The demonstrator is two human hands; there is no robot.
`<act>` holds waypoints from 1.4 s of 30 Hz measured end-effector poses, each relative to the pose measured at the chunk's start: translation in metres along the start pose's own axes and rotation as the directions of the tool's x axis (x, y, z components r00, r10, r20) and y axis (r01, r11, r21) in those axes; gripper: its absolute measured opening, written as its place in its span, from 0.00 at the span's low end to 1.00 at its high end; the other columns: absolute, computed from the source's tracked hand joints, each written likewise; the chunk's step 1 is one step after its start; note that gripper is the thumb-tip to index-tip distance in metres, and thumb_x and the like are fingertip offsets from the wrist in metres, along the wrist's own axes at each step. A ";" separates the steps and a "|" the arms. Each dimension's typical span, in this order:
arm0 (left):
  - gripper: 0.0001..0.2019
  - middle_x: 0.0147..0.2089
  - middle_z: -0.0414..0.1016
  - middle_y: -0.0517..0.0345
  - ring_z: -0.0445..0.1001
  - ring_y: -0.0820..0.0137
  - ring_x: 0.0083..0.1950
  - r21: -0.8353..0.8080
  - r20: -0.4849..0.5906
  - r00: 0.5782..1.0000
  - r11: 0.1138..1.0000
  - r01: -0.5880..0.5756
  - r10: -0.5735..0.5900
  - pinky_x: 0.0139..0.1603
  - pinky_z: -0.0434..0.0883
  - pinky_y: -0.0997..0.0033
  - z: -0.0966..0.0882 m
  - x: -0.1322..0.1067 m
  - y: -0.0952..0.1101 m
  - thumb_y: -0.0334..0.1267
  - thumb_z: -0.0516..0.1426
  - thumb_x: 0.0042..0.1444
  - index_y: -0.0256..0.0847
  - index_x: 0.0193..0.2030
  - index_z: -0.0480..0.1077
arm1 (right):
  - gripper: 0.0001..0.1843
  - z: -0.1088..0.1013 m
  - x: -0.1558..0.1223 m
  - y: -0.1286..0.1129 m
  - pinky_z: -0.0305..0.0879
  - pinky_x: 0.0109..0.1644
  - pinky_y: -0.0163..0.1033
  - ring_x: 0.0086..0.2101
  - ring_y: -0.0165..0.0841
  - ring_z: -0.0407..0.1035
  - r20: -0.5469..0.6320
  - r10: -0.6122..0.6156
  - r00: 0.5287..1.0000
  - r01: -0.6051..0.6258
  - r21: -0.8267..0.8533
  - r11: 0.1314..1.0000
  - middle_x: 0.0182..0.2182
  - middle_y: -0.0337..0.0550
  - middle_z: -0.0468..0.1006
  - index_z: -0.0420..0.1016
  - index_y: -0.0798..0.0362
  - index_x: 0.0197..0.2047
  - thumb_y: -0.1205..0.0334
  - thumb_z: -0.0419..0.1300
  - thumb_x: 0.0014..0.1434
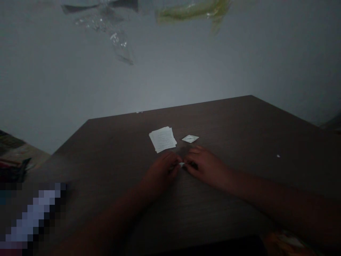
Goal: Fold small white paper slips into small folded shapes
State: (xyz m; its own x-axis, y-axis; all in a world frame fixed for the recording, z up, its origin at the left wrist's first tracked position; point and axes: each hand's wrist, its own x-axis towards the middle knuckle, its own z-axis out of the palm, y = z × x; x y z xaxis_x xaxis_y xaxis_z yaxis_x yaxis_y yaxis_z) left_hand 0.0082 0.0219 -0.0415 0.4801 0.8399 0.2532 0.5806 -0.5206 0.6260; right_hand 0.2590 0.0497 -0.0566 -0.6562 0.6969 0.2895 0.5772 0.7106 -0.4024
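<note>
My left hand point(161, 170) and my right hand point(205, 165) meet low in the middle of the dark wood table point(226, 121). Between their fingertips, a small piece of white paper point(181, 164) is pinched, mostly hidden by my fingers. Just beyond my left hand lies a loose stack of white paper squares point(162, 139). A small folded white paper diamond point(190, 139) rests flat just beyond my right hand, a little apart from the stack.
A tiny white scrap point(278, 155) lies on the table to the right. A pixelated blurred object point(32, 218) sits at the lower left. Cluttered items point(13, 160) show beyond the left table edge. A grey wall point(170, 71) stands behind the table.
</note>
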 end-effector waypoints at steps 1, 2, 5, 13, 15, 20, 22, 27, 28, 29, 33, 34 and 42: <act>0.06 0.52 0.87 0.54 0.87 0.57 0.54 -0.008 -0.001 1.000 1.000 0.000 0.000 0.62 0.86 0.56 0.000 0.000 -0.002 0.30 0.63 0.76 0.46 0.50 0.79 | 0.09 0.000 0.001 0.000 0.72 0.58 0.51 0.47 0.44 0.77 0.003 0.006 1.000 -0.006 0.005 1.000 0.42 0.46 0.84 0.85 0.50 0.44 0.65 0.71 0.82; 0.05 0.52 0.88 0.53 0.87 0.57 0.54 -0.010 -0.002 1.000 1.000 0.000 0.000 0.62 0.86 0.56 0.001 0.000 -0.003 0.30 0.63 0.76 0.46 0.51 0.79 | 0.08 -0.001 0.001 0.000 0.72 0.58 0.51 0.48 0.45 0.77 0.006 0.012 1.000 -0.012 0.008 1.000 0.43 0.46 0.85 0.85 0.50 0.44 0.65 0.71 0.82; 0.08 0.53 0.88 0.54 0.88 0.57 0.54 0.006 -0.005 1.000 1.000 -0.002 0.002 0.61 0.86 0.56 0.001 -0.001 -0.005 0.29 0.62 0.76 0.46 0.53 0.79 | 0.08 -0.002 0.001 -0.002 0.72 0.60 0.52 0.49 0.45 0.77 0.016 0.018 1.000 -0.018 0.016 1.000 0.43 0.46 0.85 0.84 0.50 0.44 0.65 0.70 0.82; 0.11 0.58 0.89 0.54 0.88 0.56 0.60 -0.003 0.024 1.000 1.000 0.004 -0.003 0.69 0.85 0.54 0.001 -0.004 -0.009 0.27 0.63 0.72 0.47 0.55 0.81 | 0.05 -0.002 -0.001 -0.003 0.72 0.58 0.50 0.50 0.45 0.78 0.003 0.026 1.000 -0.026 0.032 0.999 0.44 0.45 0.85 0.85 0.49 0.47 0.66 0.72 0.79; 0.12 0.59 0.90 0.53 0.87 0.56 0.61 0.007 0.035 0.999 1.000 0.005 -0.005 0.71 0.84 0.53 0.001 -0.004 -0.011 0.28 0.65 0.73 0.48 0.56 0.81 | 0.06 -0.003 -0.001 -0.004 0.72 0.57 0.49 0.48 0.44 0.78 0.005 0.025 1.000 -0.026 0.038 0.999 0.43 0.45 0.85 0.85 0.49 0.45 0.65 0.72 0.79; 0.14 0.59 0.90 0.51 0.87 0.53 0.63 0.055 0.093 0.996 0.998 -0.017 0.012 0.74 0.83 0.47 0.001 -0.006 -0.017 0.29 0.67 0.71 0.47 0.59 0.84 | 0.09 -0.007 0.000 -0.006 0.72 0.56 0.48 0.46 0.42 0.79 0.020 0.025 0.999 -0.026 0.088 0.996 0.42 0.45 0.86 0.86 0.50 0.43 0.66 0.71 0.80; 0.15 0.59 0.90 0.50 0.87 0.52 0.64 0.071 0.107 0.994 0.997 -0.022 0.014 0.74 0.83 0.45 0.000 -0.006 -0.019 0.27 0.68 0.70 0.45 0.60 0.85 | 0.10 -0.008 0.001 -0.005 0.73 0.56 0.48 0.46 0.42 0.79 0.021 0.026 0.999 -0.028 0.100 0.995 0.41 0.45 0.86 0.86 0.50 0.42 0.66 0.70 0.80; 0.11 0.54 0.90 0.52 0.88 0.54 0.59 0.101 0.080 0.996 0.994 0.032 -0.040 0.70 0.84 0.49 -0.003 -0.004 -0.018 0.27 0.66 0.73 0.45 0.55 0.87 | 0.11 -0.008 0.002 -0.001 0.74 0.57 0.48 0.46 0.42 0.79 0.046 0.058 0.997 -0.062 0.075 0.995 0.42 0.45 0.85 0.85 0.50 0.40 0.67 0.69 0.79; 0.10 0.53 0.90 0.53 0.88 0.54 0.57 0.105 0.078 0.996 0.994 0.043 -0.052 0.69 0.84 0.50 -0.003 -0.004 -0.017 0.28 0.66 0.73 0.45 0.53 0.87 | 0.11 -0.008 0.002 0.000 0.75 0.57 0.49 0.46 0.43 0.79 0.054 0.061 0.997 -0.065 0.068 0.996 0.42 0.46 0.86 0.85 0.50 0.40 0.67 0.69 0.79; 0.10 0.53 0.90 0.53 0.88 0.55 0.57 0.110 0.076 0.995 0.992 0.055 -0.063 0.69 0.84 0.51 -0.002 -0.003 -0.016 0.28 0.66 0.73 0.46 0.52 0.87 | 0.10 -0.006 0.002 0.000 0.76 0.59 0.50 0.47 0.43 0.79 0.059 0.059 0.997 -0.062 0.065 0.996 0.43 0.46 0.86 0.85 0.49 0.40 0.68 0.69 0.78; 0.11 0.52 0.90 0.54 0.88 0.55 0.54 0.120 0.087 0.990 0.988 0.100 -0.110 0.67 0.84 0.53 0.003 0.001 -0.007 0.27 0.65 0.71 0.47 0.51 0.85 | 0.09 0.001 0.003 -0.003 0.78 0.65 0.54 0.52 0.46 0.82 0.065 0.041 0.997 -0.048 0.096 0.994 0.49 0.50 0.90 0.88 0.49 0.49 0.72 0.68 0.75; 0.11 0.51 0.90 0.55 0.88 0.55 0.53 0.116 0.083 0.988 0.986 0.122 -0.132 0.66 0.84 0.54 0.003 0.002 -0.004 0.27 0.65 0.70 0.47 0.51 0.85 | 0.10 0.003 0.004 -0.004 0.79 0.65 0.54 0.53 0.46 0.83 0.068 0.048 0.997 -0.055 0.105 0.993 0.50 0.50 0.90 0.89 0.50 0.51 0.73 0.68 0.75; 0.08 0.47 0.88 0.57 0.86 0.59 0.47 0.070 0.131 0.964 0.972 0.225 -0.233 0.54 0.83 0.60 -0.010 0.003 0.003 0.30 0.63 0.69 0.46 0.52 0.79 | 0.14 -0.004 0.007 0.000 0.79 0.62 0.49 0.52 0.45 0.85 0.136 0.066 0.989 -0.077 0.082 0.994 0.50 0.49 0.92 0.90 0.50 0.50 0.77 0.67 0.72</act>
State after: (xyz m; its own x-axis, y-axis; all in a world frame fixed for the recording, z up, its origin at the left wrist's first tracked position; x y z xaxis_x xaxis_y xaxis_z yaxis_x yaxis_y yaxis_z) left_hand 0.0051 0.0241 -0.0317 0.4140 0.9103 0.0014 0.7185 -0.3277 0.6135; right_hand 0.2559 0.0550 -0.0508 -0.6768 0.7224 0.1415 0.5846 0.6443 -0.4931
